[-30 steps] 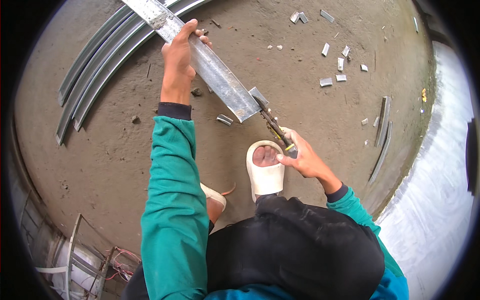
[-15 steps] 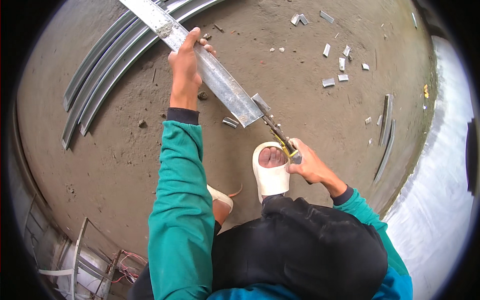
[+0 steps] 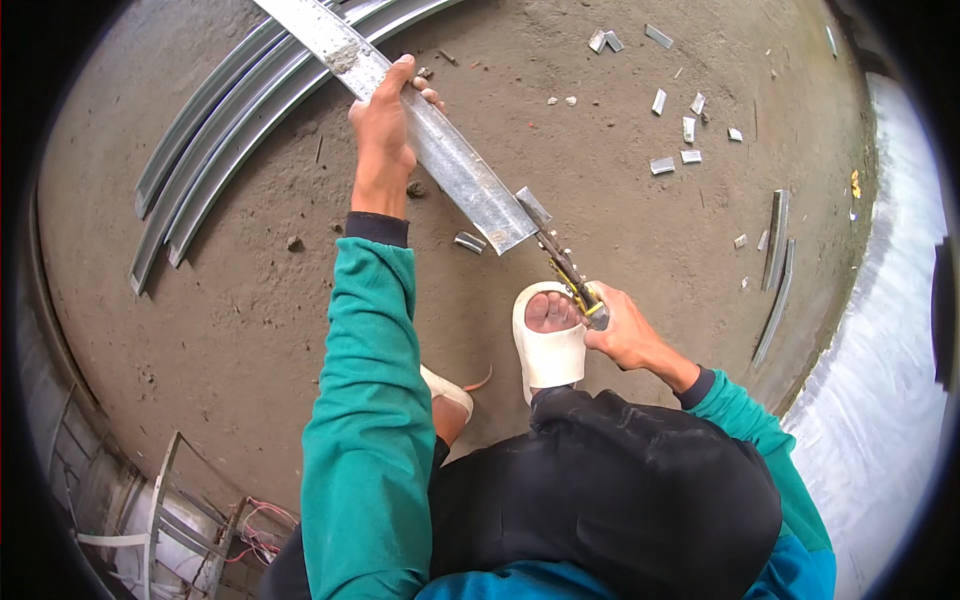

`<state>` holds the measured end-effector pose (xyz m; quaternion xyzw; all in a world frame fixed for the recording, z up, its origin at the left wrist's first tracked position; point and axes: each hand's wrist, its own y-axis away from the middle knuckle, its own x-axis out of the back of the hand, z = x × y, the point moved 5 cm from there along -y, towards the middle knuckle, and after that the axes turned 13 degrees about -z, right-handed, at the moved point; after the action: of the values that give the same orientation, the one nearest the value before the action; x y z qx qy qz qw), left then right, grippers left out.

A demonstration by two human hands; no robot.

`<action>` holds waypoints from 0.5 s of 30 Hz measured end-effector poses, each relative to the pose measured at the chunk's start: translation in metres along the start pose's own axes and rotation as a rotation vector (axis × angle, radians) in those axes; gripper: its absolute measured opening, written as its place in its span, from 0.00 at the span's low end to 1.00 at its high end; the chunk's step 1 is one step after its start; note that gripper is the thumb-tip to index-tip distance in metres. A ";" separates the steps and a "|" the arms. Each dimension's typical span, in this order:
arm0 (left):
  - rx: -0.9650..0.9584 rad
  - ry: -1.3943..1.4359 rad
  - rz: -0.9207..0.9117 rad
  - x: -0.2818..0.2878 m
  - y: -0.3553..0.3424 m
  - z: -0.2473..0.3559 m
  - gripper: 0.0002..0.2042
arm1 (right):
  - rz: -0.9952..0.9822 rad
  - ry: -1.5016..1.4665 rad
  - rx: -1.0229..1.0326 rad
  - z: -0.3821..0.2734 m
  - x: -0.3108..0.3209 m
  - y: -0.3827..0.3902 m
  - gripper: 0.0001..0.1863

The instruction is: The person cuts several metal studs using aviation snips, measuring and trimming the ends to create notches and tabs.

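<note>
My left hand is wrapped round a long galvanized metal channel, which slants from the top left down to the middle. Dried grey mortar sticks to the channel above that hand. At the channel's near end, my right hand grips tin snips with yellow on their dark handles. The snips' jaws meet the channel's end corner, beside a small metal flap; whether the flap is still joined there I cannot tell. My right foot in a white slipper stands just below the snips.
Several long metal channels lie at the upper left. Small metal offcuts are scattered at the upper right, and one offcut lies near the channel's end. Two longer strips rest at the right. A metal frame with wires stands at the lower left.
The view has shifted a little, so everything sits slightly to the right. Both hands keep their hold, and the snips stay at the channel's end corner.
</note>
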<state>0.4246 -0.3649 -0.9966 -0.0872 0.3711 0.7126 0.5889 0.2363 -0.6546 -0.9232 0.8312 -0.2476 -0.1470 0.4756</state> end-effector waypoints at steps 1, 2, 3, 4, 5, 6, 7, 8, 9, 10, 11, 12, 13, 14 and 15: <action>0.007 -0.003 0.009 0.000 0.000 -0.001 0.14 | 0.015 -0.015 0.025 0.000 -0.001 0.001 0.29; 0.006 -0.004 0.010 0.000 0.000 -0.001 0.14 | 0.029 -0.030 0.050 0.000 -0.001 0.002 0.29; -0.006 0.015 0.037 0.001 0.000 -0.001 0.12 | 0.029 -0.031 0.052 -0.004 0.000 0.003 0.29; -0.016 0.036 0.061 0.002 0.000 -0.001 0.11 | 0.010 -0.065 0.058 -0.010 0.001 0.005 0.29; -0.015 0.037 0.060 0.003 0.000 -0.001 0.11 | -0.010 -0.100 0.064 -0.014 0.000 0.007 0.29; -0.021 0.036 0.060 0.005 0.000 0.001 0.11 | -0.009 -0.101 0.063 -0.013 -0.001 0.005 0.29; -0.026 0.037 0.059 0.005 0.001 0.002 0.11 | 0.027 -0.105 0.065 -0.011 -0.001 0.004 0.26; -0.024 0.037 0.058 0.004 0.002 0.001 0.11 | 0.062 -0.109 0.067 -0.008 -0.001 0.003 0.24; -0.007 0.016 0.045 0.002 0.003 0.000 0.12 | 0.063 -0.110 0.066 -0.006 -0.004 0.002 0.24; 0.010 -0.005 0.031 0.001 0.003 -0.001 0.13 | 0.109 -0.072 0.045 -0.003 -0.005 0.002 0.23; 0.009 -0.005 0.030 0.000 0.003 -0.001 0.13 | 0.154 -0.033 0.023 -0.003 -0.004 0.002 0.23; 0.004 -0.007 0.035 0.000 0.002 -0.001 0.13 | 0.156 -0.034 0.023 -0.004 -0.003 0.001 0.23; 0.000 -0.009 0.039 0.000 0.002 -0.001 0.13 | 0.150 -0.017 0.010 -0.005 -0.002 0.000 0.22; 0.002 -0.007 0.036 0.000 0.002 -0.002 0.13 | 0.144 0.000 -0.004 -0.005 -0.001 -0.001 0.21; 0.006 -0.003 0.049 0.000 0.002 -0.002 0.13 | 0.148 0.000 -0.006 -0.005 0.000 0.000 0.21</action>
<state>0.4225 -0.3658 -0.9972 -0.0754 0.3746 0.7256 0.5723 0.2387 -0.6512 -0.9212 0.8092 -0.3078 -0.1122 0.4877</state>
